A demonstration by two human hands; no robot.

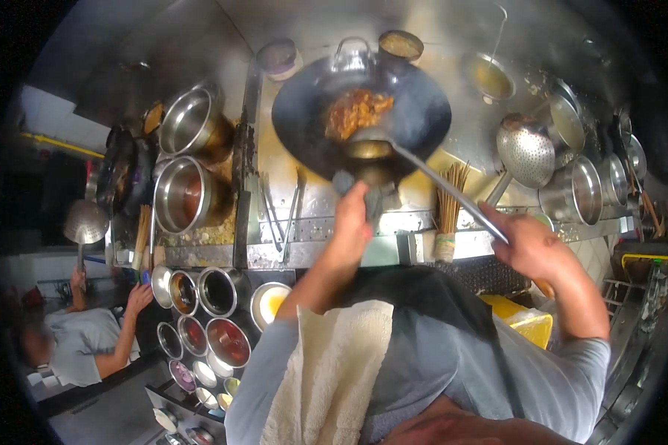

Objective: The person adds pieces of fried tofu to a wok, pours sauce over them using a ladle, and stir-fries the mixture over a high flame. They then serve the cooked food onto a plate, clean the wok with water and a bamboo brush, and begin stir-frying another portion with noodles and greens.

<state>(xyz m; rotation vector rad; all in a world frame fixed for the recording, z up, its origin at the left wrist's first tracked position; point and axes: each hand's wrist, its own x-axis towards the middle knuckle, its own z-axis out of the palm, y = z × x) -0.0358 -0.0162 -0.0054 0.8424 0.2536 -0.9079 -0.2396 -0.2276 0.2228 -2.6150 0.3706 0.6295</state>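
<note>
A dark wok (297, 111) sits at the stove in front of me, with browned, saucy food pieces (360, 111) in its middle. My left hand (351, 220) is closed at the wok's near side, gripping its handle together with a grey cloth (375, 208); the handle itself is mostly hidden. In my right hand (531, 243) is the long handle of a ladle (449, 189). The ladle's bowl hangs over the near part of the wok, just short of the food, slightly blurred.
Right of the wok are a bamboo brush (448, 215) and a perforated strainer (525, 152). Tongs (282, 222) lie to the left, beside steel pots (178, 194). Sauce bowls (228, 343) stand lower left. At far left a co-worker (89, 348) holds a skimmer (86, 222).
</note>
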